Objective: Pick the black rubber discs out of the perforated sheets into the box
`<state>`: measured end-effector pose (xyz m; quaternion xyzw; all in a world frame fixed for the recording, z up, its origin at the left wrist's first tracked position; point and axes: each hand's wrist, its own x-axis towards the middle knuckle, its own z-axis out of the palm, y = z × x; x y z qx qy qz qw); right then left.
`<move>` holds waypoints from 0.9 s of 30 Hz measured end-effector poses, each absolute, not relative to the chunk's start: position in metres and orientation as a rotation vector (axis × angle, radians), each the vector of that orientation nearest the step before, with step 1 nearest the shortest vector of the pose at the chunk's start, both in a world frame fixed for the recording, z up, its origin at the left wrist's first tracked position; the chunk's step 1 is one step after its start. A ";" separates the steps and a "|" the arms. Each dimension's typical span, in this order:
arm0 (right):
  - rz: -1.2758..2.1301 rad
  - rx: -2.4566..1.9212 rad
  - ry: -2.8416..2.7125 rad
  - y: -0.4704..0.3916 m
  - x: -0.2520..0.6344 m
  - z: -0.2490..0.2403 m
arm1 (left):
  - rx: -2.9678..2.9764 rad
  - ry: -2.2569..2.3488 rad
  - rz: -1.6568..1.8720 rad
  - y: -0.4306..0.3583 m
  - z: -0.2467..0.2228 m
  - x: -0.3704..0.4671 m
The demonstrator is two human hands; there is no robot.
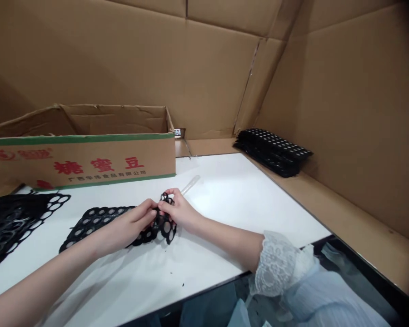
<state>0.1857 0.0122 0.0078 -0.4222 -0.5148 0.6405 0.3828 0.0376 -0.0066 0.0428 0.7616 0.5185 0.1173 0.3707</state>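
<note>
A black sheet with rows of round pale spots (95, 220) lies on the white tabletop (221, 190), its right end lifted and curled. My left hand (136, 223) reaches over the sheet, and its fingers are closed on the raised end. Close against it, my right hand (182, 211) pinches the same end between thumb and fingers. Part of the sheet is hidden under my left hand and forearm. Just beyond my right hand lies a clear narrow plastic strip (192, 184), its near end hidden by the hand.
A pile of black sheets with round holes (17, 222) lies at the left. Behind it stands an open cardboard box (88, 159) with red lettering. Another stack of black dotted sheets (272, 152) rests at the back right, by the cardboard walls (354, 113).
</note>
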 end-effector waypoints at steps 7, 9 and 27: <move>1.728 -0.947 -1.210 0.014 0.183 0.002 | 1.843 1.268 0.411 -0.004 0.037 0.037; 1.744 -0.896 -1.244 0.012 0.183 0.001 | 1.853 1.306 0.410 -0.002 0.034 0.035; 1.768 -0.919 -1.265 0.000 0.194 0.009 | 2.036 1.886 0.857 0.021 0.038 0.010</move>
